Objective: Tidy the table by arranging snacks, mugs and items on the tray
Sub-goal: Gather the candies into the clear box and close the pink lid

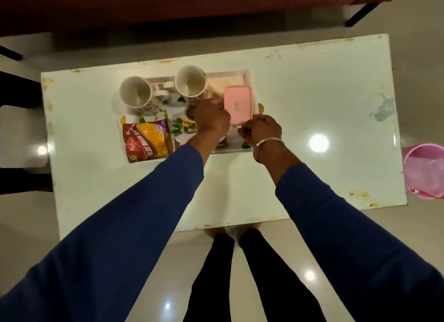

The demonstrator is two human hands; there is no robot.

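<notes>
The pink lidded box (237,103) sits in the right half of the tray (247,75), its lid on, so what it holds cannot be seen; a small pale mark on the lid is too blurred to read. The right grip (262,129) is clenched on the box's near edge, fingertips pinched at its near corner. The left grip (211,117) is curled tight against the box's near left side, but its fingers are hidden, so I cannot tell whether it grasps the box or only touches it. Just left of that grip stands a small brown cup (189,114), its contents unclear.

The tray is white with a leaf pattern and lies on the white table (312,93). At its far side stand two pale printed mugs, the left mug (135,92) at the far left corner and the right mug (191,84) just beside the box; both look empty apart from a faint stain at the bottom. A red and yellow snack packet (146,141) lies at the tray's near left corner, overhanging the rim onto the table. It reads "ALOO", the following words are blurred, and "10" shows at its near corner.

A silver bangle (269,143) circles the right wrist. On the floor to the right stands a pink bucket (424,170) with clear plastic inside.
</notes>
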